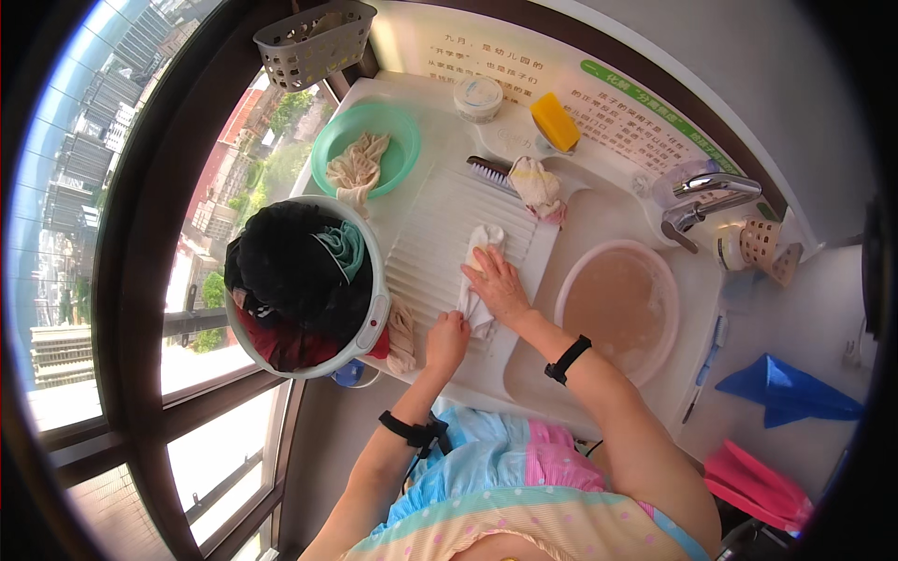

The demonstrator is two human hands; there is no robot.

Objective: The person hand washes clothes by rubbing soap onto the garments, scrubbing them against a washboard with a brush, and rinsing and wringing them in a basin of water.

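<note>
A narrow white cloth, perhaps a sock, lies on the ribbed washboard of the laundry sink. My left hand pinches its near end. Over the far half is my right hand, its fingers on a pale yellow block that looks like a bar of soap and is mostly hidden. To the right, a pink basin of cloudy brownish water sits in the sink bowl. Beyond the hands, a scrub brush rests beside a crumpled cream cloth.
At left, a pale bucket is heaped with dark clothes; a green basin holds a beige cloth. A yellow sponge and white tub line the back. The faucet overhangs the right side. Blue cloth lies farther right.
</note>
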